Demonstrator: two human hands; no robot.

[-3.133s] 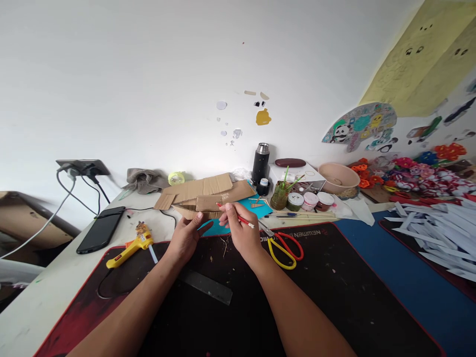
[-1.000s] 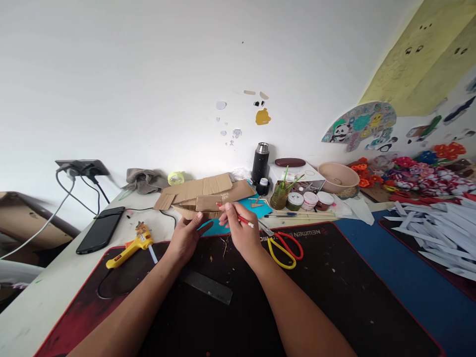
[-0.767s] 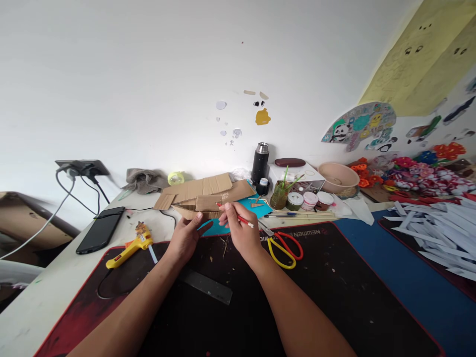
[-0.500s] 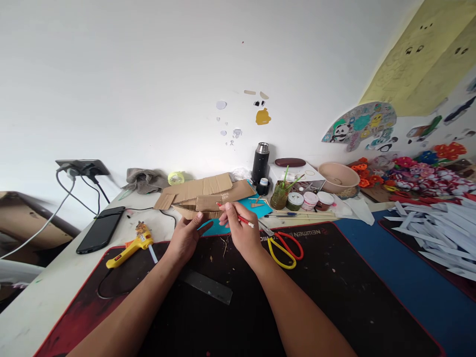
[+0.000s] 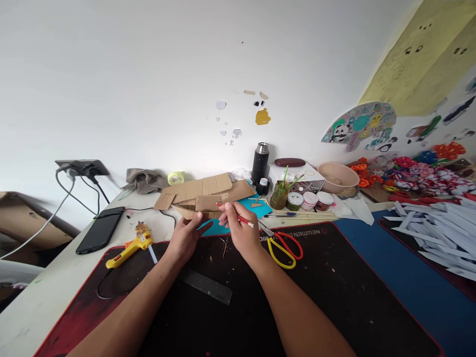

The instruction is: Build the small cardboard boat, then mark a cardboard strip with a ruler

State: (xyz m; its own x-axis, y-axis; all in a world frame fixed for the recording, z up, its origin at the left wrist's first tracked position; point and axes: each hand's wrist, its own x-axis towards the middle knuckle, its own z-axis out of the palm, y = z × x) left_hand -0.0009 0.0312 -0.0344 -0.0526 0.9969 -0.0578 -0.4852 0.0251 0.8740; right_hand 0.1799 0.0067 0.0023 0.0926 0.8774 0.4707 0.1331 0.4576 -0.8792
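My left hand point(image 5: 187, 235) pinches the near edge of a small boat-shaped cardboard piece point(image 5: 188, 211), thumb on top. A red pencil point(image 5: 243, 220) is gripped in my right hand point(image 5: 238, 225), its tip at the right part of that piece. My right fingers hide the piece's right end. Directly behind lie flat cardboard sheets point(image 5: 208, 185), partly over a blue sheet point(image 5: 217, 227). Scissors with one yellow and one red handle point(image 5: 284, 250) rest just right of my right hand. A dark, clear-looking ruler point(image 5: 208, 286) lies on the mat below my hands.
A yellow glue gun point(image 5: 130, 250) and a black phone point(image 5: 100, 230) lie at left. Behind stand a black thermos point(image 5: 261, 162), paint jars point(image 5: 294, 201) and a pink bowl point(image 5: 338, 177). White paper strips point(image 5: 442, 238) are heaped at right on the desk with the black mat point(image 5: 316, 292).
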